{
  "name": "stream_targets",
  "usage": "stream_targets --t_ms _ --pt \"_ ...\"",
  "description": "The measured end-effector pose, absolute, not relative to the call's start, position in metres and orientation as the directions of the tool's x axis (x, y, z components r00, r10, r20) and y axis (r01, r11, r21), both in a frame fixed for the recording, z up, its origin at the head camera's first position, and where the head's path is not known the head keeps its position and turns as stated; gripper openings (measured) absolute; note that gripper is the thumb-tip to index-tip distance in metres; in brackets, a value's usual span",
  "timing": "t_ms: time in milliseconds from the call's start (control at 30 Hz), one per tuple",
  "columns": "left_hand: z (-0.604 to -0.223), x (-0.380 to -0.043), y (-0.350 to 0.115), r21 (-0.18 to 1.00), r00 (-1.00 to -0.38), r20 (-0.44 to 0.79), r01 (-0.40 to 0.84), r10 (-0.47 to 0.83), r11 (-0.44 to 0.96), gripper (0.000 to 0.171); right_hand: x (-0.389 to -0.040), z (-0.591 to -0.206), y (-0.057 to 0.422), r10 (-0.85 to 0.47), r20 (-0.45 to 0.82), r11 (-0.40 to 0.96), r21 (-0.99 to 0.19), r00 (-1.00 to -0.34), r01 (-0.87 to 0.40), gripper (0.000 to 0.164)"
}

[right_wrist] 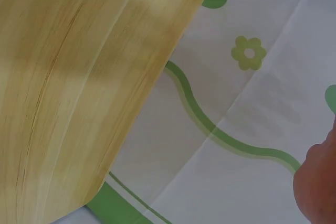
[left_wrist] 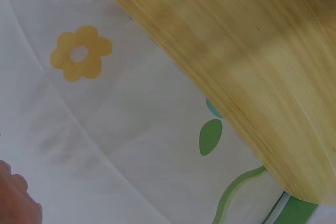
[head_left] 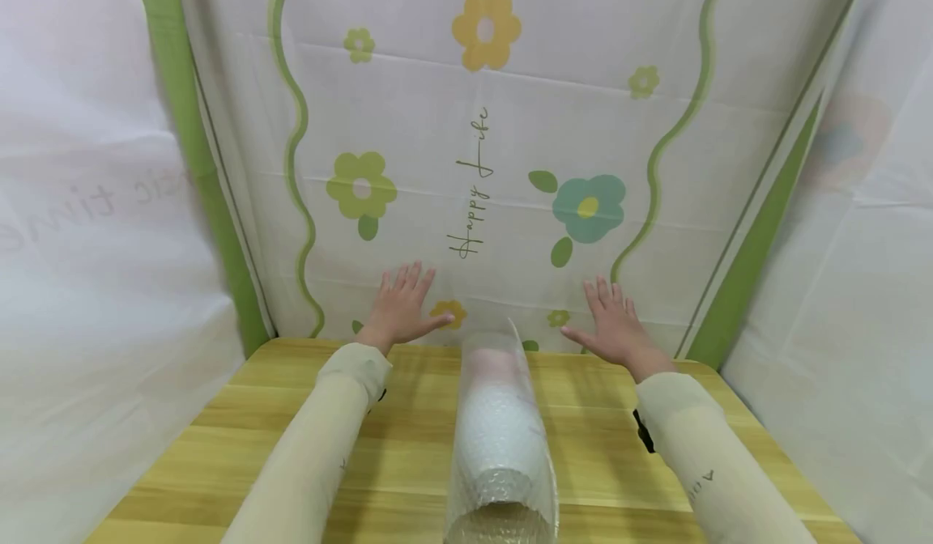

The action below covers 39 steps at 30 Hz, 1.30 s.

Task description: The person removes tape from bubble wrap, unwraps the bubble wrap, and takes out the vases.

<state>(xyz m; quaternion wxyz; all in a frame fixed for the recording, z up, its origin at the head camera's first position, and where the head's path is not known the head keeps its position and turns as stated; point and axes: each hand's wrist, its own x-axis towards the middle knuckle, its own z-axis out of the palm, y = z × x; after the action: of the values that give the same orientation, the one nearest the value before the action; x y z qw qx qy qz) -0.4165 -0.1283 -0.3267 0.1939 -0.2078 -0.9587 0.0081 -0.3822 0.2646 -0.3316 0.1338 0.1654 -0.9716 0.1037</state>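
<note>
Between my forearms a roll of clear bubble wrap [head_left: 499, 439] lies lengthwise on the wooden table [head_left: 408, 447], its open end towards me. Something whitish and pinkish shows through its layers, too blurred to name. My left hand [head_left: 401, 309] is spread near the table's far edge, left of the roll, fingers straight and holding nothing. On the other side my right hand [head_left: 612, 325] is spread the same way, also holding nothing. Both hands are apart from the roll. Only a small part of each hand shows in the wrist views.
Behind the table hangs a white cloth [head_left: 415, 115] printed with flowers, wavy green lines and the words "Happy Life". White cloth panels [head_left: 87, 285] with green edging close in the left and right sides. The table's far corners are rounded.
</note>
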Motion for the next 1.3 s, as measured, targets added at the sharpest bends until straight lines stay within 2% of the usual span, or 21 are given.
stream_targets --t_ms 467,1067,1300 --pt "-0.334 -0.413 -0.125 -0.041 -0.845 0.354 0.414 0.401 0.909 0.1 -0.372 -0.333 0.26 -0.297 0.315 0.887 -0.258 -0.901 -0.383 0.097" --pt "-0.342 -0.397 -0.123 0.041 -0.832 0.333 0.483 0.444 0.874 0.1 -0.354 -0.342 0.261 -0.297 0.322 0.874 -0.287 -0.899 -0.392 0.096" --pt "-0.351 -0.391 -0.122 0.078 -0.824 0.339 0.505 0.454 0.859 0.099 -0.347 -0.349 0.259 -0.313 0.324 0.856 -0.312 -0.893 -0.413 0.1"
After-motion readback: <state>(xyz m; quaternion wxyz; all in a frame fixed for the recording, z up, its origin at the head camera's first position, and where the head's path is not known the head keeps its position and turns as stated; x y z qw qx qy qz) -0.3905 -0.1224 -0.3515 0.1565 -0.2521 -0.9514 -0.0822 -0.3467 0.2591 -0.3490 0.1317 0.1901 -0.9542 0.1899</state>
